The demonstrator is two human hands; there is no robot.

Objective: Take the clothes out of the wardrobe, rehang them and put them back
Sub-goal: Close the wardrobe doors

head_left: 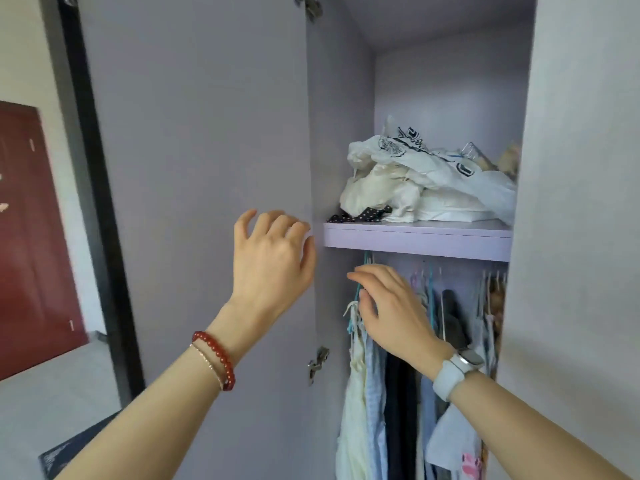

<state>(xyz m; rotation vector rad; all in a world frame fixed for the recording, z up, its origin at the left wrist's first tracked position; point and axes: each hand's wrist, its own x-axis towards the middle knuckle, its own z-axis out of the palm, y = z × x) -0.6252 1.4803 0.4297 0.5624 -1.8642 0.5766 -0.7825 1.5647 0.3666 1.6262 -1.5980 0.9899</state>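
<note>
My left hand (273,258), fingers loosely spread and holding nothing, hovers by the edge of the open lilac wardrobe door (194,168). My right hand (391,306), fingers relaxed, reaches the teal hanger (358,289) among the hanging clothes (377,393) beneath the shelf (415,239), which holds crumpled white garments (426,188).

We see the wardrobe's open door (194,168) standing left of the shelf (415,237). A heap of clothes (426,188) lies on that shelf. Hanging garments (381,393) sit below it. Our left hand (273,258) is before the door, our right hand (394,306) before the hangers (429,282).
</note>
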